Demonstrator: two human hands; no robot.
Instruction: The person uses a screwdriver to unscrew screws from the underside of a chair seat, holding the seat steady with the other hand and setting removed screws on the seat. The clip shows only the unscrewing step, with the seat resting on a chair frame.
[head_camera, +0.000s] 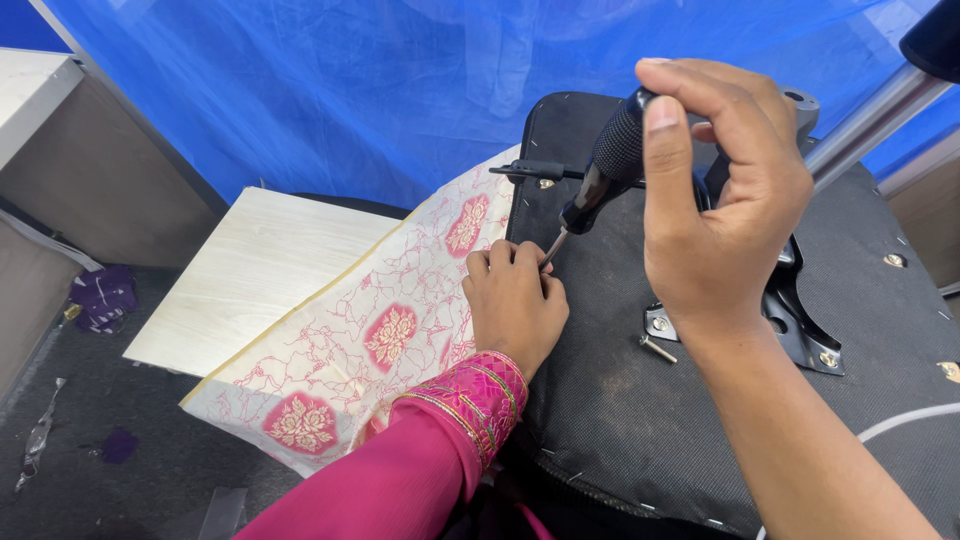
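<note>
R hand (725, 200) grips black-handled screwdriver (600, 180); L hand (512, 300) pinches its tip on upturned black fabric chair base (620, 400). One loose silver screw (657, 348) waits; bracket apparently part-fastened.

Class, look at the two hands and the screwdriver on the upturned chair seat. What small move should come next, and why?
Probably turn the screwdriver while pressing down. The right hand grips its black handle from above, and the left hand pinches around the tip against the black seat underside, steadying it. The tip seems already placed, though the fingers hide whatever it sits on. A loose screw lies nearby by the metal bracket.
</note>
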